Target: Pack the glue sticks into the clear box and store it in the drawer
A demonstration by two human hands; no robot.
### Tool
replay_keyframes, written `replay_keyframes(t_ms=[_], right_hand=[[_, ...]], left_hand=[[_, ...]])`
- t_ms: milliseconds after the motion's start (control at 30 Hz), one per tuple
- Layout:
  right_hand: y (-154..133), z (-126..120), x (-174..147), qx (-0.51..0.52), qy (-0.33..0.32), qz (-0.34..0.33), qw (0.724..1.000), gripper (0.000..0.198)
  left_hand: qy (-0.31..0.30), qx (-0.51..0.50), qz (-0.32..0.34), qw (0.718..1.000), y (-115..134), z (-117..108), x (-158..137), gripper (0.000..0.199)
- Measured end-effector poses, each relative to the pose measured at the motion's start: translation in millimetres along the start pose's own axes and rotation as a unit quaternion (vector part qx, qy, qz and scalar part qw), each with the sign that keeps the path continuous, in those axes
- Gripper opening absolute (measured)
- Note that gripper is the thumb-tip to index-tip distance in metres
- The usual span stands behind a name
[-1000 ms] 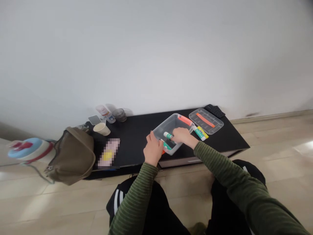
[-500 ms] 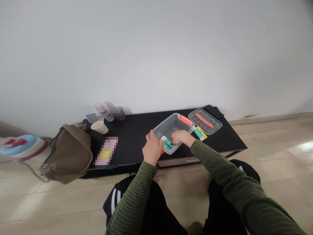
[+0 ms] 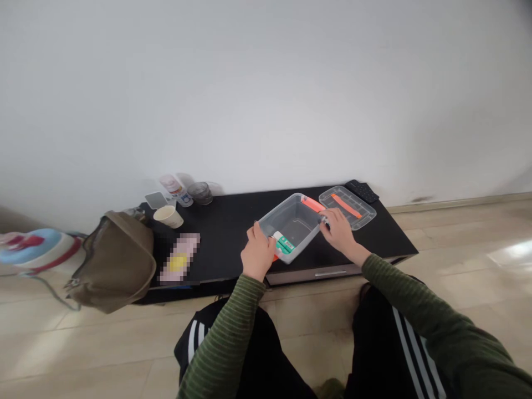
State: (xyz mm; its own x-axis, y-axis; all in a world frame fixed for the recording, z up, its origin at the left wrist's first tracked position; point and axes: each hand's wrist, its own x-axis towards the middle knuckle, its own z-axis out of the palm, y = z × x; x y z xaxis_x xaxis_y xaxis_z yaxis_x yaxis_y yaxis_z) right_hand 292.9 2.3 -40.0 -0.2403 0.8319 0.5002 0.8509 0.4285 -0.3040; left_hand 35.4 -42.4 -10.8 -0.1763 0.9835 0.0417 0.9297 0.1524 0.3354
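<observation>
A clear plastic storage box (image 3: 293, 221) with orange latches stands tilted to the view on a black cabinet top. My left hand (image 3: 256, 252) is closed round its near left rim, thumb over the edge. In the box's near end lies a green-and-white small carton (image 3: 285, 244), partly behind my left thumb. My right hand (image 3: 337, 233) is at the right rim, fingers bent together; what lies under them is hidden. Just behind it rests the box's clear lid (image 3: 363, 221) with an orange handle.
A black keypad-like object (image 3: 362, 191) is by the wall. On the left are a paper cup (image 3: 168, 216), a drinking glass (image 3: 200, 193), a spray bottle (image 3: 177, 191), a pixelated pink item (image 3: 189, 244) and a brown bag (image 3: 114, 260). A drawer front (image 3: 307, 277) faces my knees.
My right hand has come out of the box and moved right to its rim, covering the green and yellow packs that lay there. My left hand stays on the box.
</observation>
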Motion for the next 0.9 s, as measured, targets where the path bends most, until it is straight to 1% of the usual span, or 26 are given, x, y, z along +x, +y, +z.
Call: replay_keyframes(t_ms=[133, 233, 300, 367, 433, 600, 767, 900], right_hand=[[38.8, -1.2, -12.4, -0.057, -0.006, 0.128, 0.990, 0.029], [52.5, 3.6, -17.2, -0.096, -0.043, 0.180, 0.978, 0.029], [55.6, 7.8, -19.8, -0.129, -0.087, 0.187, 0.970, 0.026], [55.4, 11.5, -22.4, -0.159, -0.136, 0.181, 0.961, 0.024], [53.0, 14.1, -24.5, -0.183, -0.170, 0.172, 0.953, 0.022], [44.5, 17.2, -26.2, -0.217, -0.191, 0.160, 0.944, 0.026], [34.6, 20.8, -24.0, -0.201, -0.251, 0.201, 0.925, 0.032], [30.6, 22.5, -21.8, -0.180, -0.272, 0.252, 0.911, 0.035]], left_hand=[[0.006, 0.003, 0.005, 1.000, -1.6, 2.5, 0.5, 0.063], [0.005, 0.004, 0.003, 1.000, -2.0, 2.3, 0.3, 0.063], [0.005, 0.002, 0.000, 1.000, -1.8, 1.5, 0.0, 0.063], [0.004, -0.002, 0.002, 1.000, -1.7, 0.8, -0.2, 0.063], [0.002, -0.004, 0.002, 1.000, -1.8, 0.7, -0.2, 0.063], [-0.002, -0.004, 0.000, 1.000, -2.8, 1.7, 0.3, 0.064], [0.002, -0.008, 0.003, 1.000, -2.7, 1.9, 0.1, 0.064], [0.005, -0.004, 0.011, 1.000, -2.6, 1.5, -0.1, 0.064]])
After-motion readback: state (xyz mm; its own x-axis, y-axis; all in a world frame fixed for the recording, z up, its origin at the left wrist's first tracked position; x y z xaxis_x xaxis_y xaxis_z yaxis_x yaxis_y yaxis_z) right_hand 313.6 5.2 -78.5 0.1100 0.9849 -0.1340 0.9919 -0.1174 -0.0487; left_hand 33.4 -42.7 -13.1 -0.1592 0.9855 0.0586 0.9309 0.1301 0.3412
